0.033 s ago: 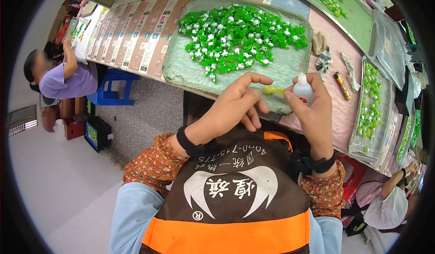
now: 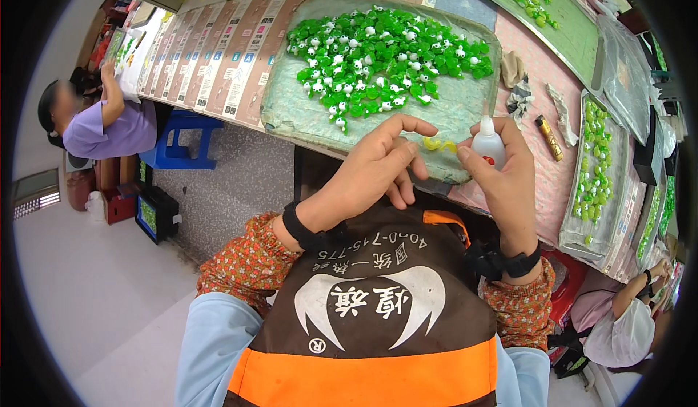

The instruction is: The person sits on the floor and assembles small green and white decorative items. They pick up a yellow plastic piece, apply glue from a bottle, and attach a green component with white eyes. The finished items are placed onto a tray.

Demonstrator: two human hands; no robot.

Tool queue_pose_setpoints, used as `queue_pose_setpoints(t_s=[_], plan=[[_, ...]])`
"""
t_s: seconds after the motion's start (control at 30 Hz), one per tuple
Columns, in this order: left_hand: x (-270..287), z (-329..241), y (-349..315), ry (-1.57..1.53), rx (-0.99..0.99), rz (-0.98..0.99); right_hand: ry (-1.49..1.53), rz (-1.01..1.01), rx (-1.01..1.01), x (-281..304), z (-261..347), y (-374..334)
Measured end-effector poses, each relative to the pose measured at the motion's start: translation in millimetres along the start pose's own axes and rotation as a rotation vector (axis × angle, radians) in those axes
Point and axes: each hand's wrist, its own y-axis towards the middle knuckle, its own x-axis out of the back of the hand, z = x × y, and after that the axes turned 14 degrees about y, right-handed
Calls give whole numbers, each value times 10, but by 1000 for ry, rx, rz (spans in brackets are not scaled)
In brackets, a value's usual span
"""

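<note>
My right hand [image 2: 502,167] is closed around a small white squeeze bottle [image 2: 488,144] with a narrow nozzle that points up and away from me. My left hand [image 2: 385,161] is at the near edge of a cloth-lined tray [image 2: 291,109], index finger stretched out, the other fingers loosely bent and apart. Small yellow pieces [image 2: 432,144] show between the two hands, close to my left fingertips and right thumb; whether they touch a finger I cannot tell. Farther back on the tray lies a heap of small green pieces with white, dotted heads [image 2: 363,58].
A gold-and-black lighter [image 2: 549,138] and crumpled cloth [image 2: 518,91] lie right of the tray. Beyond them is another tray [image 2: 564,225] of green-and-yellow pieces. A person in purple [image 2: 109,127] is at the far left near a blue stool [image 2: 185,142]; another person [image 2: 618,327] is at the right.
My right hand and the bottle have shifted very slightly to the right. The left hand looks almost still.
</note>
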Motion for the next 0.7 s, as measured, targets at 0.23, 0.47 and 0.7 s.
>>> queue_pose_setpoints(t_s=[0.23, 0.47, 0.7], plan=[[-20, 46, 69, 113, -100, 43, 191, 74, -279, 52, 321, 0], [-37, 115, 79, -116, -17, 205, 218, 155, -214, 51, 290, -36], [-40, 211, 69, -200, -13, 210, 208, 141, -234, 8, 364, -82]])
